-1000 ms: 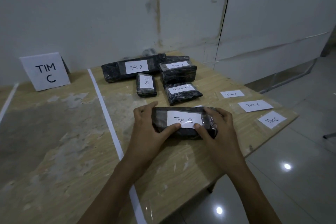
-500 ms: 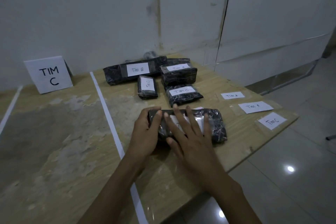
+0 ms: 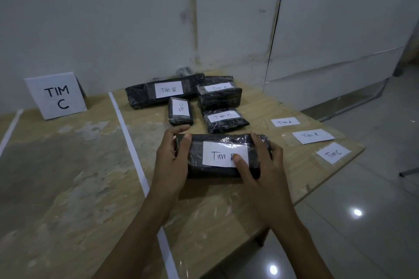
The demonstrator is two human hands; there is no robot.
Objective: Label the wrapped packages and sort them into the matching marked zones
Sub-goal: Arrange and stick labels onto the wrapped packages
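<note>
- A worn wooden table (image 3: 68, 188) is carrying everything, its top showing pale patches on the left.
- A long white strip (image 3: 133, 154) is running front to back across it, and a second strip (image 3: 10, 130) is crossing the far left.
- A "TIM C" sign (image 3: 56, 96) is standing between them at the back.
- Right of the long strip, a long Tim B package (image 3: 140, 96), a Tim A package (image 3: 218, 97), a small Tim C package (image 3: 180, 111) and a wider Tim C package (image 3: 225, 121) are lying close together.
- A near package (image 3: 197, 165) marked Tim B is resting in front of them.
- Three loose labels (image 3: 285, 122), (image 3: 313, 136), (image 3: 333, 153) are lying along the right edge.
</note>
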